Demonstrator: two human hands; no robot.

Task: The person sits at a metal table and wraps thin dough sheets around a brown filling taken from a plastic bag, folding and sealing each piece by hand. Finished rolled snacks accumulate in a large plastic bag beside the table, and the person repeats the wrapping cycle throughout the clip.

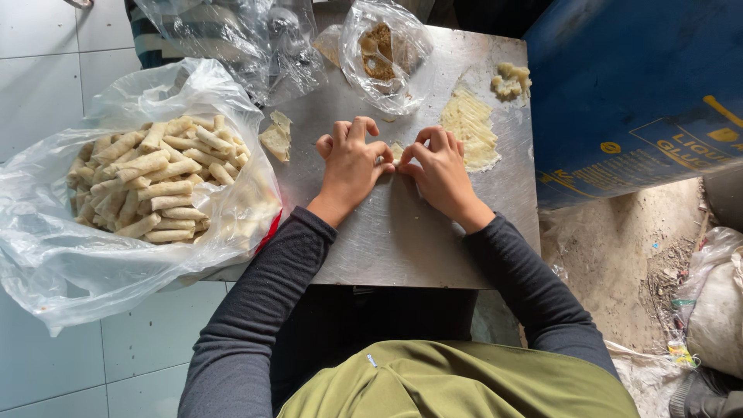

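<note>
My left hand [352,159] and my right hand [439,166] meet at the middle of a steel table [402,240], fingers curled over a small pale dough wrapper [396,151] that shows only between the fingertips. Both hands press on it together. A flat stack of pale wrapper sheets [469,128] lies just beyond my right hand. A clear bag with brown filling and a spoon [381,50] stands at the far edge of the table.
A large clear bag heaped with several finished pale rolls [155,178] sits at the left. Folded wrapper pieces [276,138] lie beside it. A lump of dough [511,80] rests at the far right corner. A blue drum [635,85] stands to the right.
</note>
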